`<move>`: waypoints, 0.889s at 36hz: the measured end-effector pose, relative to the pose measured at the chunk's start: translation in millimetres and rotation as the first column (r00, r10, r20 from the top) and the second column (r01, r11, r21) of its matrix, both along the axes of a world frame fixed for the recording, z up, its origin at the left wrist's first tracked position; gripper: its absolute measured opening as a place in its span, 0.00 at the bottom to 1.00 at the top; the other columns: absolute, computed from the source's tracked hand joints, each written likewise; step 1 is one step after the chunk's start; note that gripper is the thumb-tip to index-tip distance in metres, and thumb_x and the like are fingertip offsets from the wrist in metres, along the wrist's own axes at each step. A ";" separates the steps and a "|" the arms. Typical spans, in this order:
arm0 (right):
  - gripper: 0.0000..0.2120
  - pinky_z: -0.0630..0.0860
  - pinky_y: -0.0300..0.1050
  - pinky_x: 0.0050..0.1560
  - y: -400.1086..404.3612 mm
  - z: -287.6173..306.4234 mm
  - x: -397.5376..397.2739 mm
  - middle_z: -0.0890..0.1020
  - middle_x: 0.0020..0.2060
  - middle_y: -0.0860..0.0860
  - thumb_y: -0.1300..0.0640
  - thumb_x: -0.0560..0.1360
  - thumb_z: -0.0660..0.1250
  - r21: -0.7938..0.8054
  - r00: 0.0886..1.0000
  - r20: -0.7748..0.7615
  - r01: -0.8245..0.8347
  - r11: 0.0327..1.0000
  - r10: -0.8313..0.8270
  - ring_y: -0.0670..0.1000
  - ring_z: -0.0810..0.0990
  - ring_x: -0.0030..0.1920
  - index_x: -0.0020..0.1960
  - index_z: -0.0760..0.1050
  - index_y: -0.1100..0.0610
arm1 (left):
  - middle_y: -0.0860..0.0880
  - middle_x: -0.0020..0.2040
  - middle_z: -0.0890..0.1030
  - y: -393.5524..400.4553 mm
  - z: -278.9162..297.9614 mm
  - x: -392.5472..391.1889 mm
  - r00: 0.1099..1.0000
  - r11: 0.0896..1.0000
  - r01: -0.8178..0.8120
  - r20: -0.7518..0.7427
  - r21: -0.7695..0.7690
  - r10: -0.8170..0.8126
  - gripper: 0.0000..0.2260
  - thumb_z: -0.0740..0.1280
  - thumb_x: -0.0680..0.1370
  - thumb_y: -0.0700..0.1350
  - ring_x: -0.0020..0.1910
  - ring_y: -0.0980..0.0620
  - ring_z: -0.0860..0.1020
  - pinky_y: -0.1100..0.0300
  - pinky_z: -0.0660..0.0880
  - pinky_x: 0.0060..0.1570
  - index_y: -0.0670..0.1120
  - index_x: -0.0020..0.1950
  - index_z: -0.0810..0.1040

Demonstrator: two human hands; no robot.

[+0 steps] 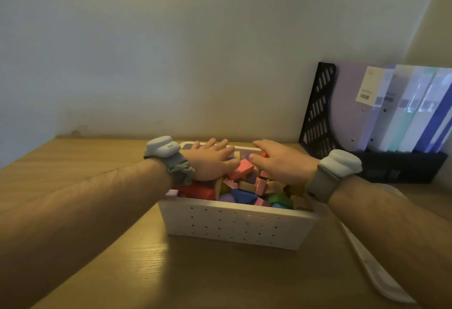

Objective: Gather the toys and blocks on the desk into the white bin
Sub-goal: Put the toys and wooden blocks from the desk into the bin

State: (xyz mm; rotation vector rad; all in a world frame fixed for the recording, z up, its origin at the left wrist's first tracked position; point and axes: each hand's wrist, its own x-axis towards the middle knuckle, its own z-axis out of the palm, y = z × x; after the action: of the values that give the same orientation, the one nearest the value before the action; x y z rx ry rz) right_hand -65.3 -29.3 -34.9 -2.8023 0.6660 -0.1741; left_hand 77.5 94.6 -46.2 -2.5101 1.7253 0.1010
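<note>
Both forearms reach over the white bin (241, 225) on the desk (80, 162).

Left hand (211, 159) and right hand (281, 159) lie flat on the blocks (244, 186) heaped inside, fingers straight, gripping nothing. Better to press evenly and gently, so no block slips over the rim.

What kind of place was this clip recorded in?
Probably a home study or office corner: a wooden desk set against a plain wall, a black file rack holding plastic folders, and a white bin full of colourful toy blocks.
</note>
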 end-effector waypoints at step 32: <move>0.15 0.76 0.48 0.46 -87.5 -47.7 -99.5 0.81 0.41 0.53 0.46 0.76 0.62 0.065 0.818 0.129 0.558 0.827 -0.561 0.54 0.79 0.43 0.46 0.79 0.56 | 0.49 0.79 0.43 -6.3 9.9 -36.7 0.859 0.905 0.227 0.364 0.359 -0.360 0.25 0.57 0.82 0.45 0.76 0.39 0.45 0.30 0.53 0.68 0.53 0.78 0.52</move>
State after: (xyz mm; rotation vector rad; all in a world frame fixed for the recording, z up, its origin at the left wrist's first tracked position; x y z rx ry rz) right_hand -164.8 -116.8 -82.5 -2.4524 1.4291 -0.4661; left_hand 40.8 88.3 -36.2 -1.8489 1.7261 -0.1774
